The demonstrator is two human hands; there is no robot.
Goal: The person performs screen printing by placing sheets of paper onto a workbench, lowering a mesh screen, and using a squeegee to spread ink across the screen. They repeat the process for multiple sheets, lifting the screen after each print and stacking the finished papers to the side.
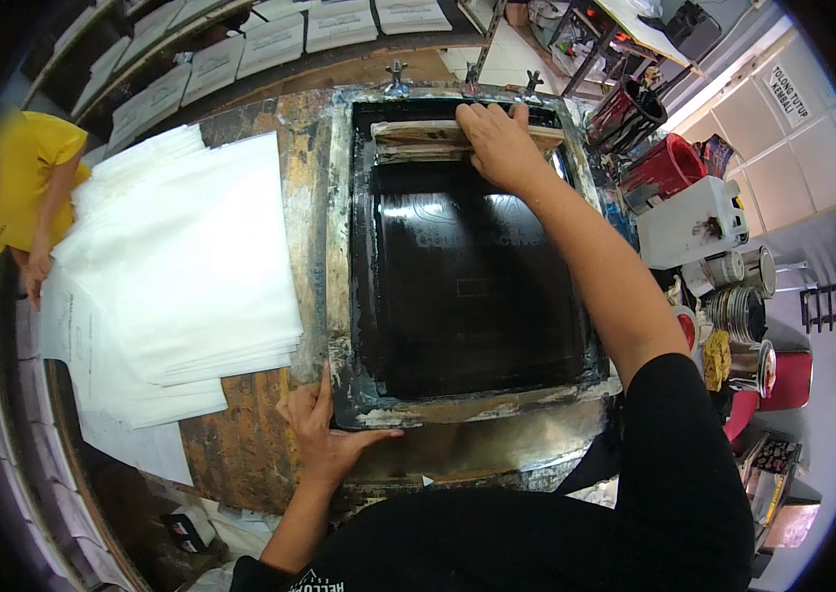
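A wooden screen-printing frame (341, 227), smeared with paint, lies on the worn table, its mesh (477, 335) coated in wet black ink. Across the mesh's far end stands a wooden squeegee (418, 138). My right hand (505, 146) is closed over the squeegee's top edge, arm stretched out along the frame's right side. At the near left corner of the frame rests my left hand (324, 434), thumb along the near edge and index finger pointing up the left side, holding nothing. The squeegee's blade is mostly hidden.
A stack of white sheets (191, 266) covers the table's left side. Beyond it a person in a yellow top (38, 178) reaches toward the sheets. Printed pieces (275, 44) lie on racks behind. Metal clamps (396, 77) line the far edge. Tins, a white jerrycan (699, 222) and red bucket (664, 168) crowd the right.
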